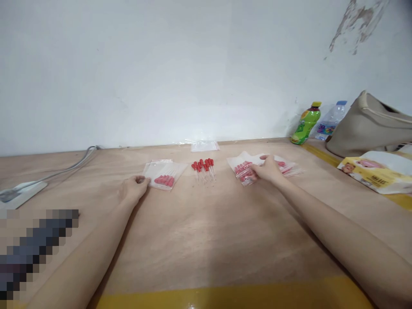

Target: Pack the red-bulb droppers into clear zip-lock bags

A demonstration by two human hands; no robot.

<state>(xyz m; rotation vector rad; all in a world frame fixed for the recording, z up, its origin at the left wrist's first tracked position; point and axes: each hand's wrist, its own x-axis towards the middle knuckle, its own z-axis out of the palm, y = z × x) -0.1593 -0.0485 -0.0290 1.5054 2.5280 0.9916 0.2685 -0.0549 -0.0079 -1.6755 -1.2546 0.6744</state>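
My left hand is closed, its fingertips pinching the left edge of a clear plastic bag with several pinkish-red pieces inside. My right hand reaches onto a pile of similar filled bags. Its thumb and fingers grip a bag at the pile's left side, where rows of red pieces show through the plastic. Part of the pile is hidden under that hand. Between my hands lies a small bunch of droppers with red bulbs and thin clear stems, bulbs pointing away from me.
A flat clear bag lies by the wall. At the right stand a green drink bottle, a clear bottle and a beige bag, with a yellow-white packet in front. A grey cable runs along the left.
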